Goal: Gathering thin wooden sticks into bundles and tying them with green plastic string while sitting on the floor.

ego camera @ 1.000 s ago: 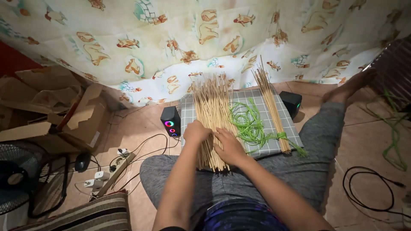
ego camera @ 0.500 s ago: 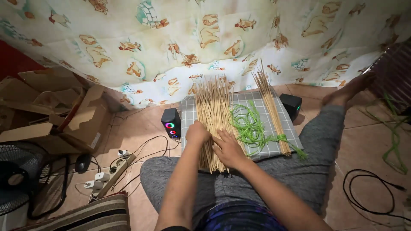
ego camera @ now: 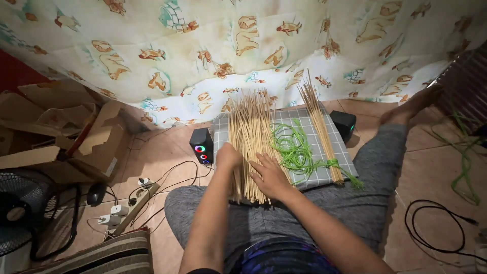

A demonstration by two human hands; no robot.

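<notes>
Loose pale sticks (ego camera: 249,137): fanned along checked cushion's (ego camera: 304,177) left edge; left hand (ego camera: 227,156) and right hand (ego camera: 271,176) press flat, fingers spread, keeping them aligned.

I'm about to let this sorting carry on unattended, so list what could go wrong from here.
1. The loose pile of thin pale wooden sticks lies unbound under the left hand and right hand; its near ends overhang the grey checked cushion and might slide off.
2. The tangle of green plastic string lies right beside the pile and could snag sticks.
3. The small black speaker with coloured lights stands close and could get knocked.
</notes>
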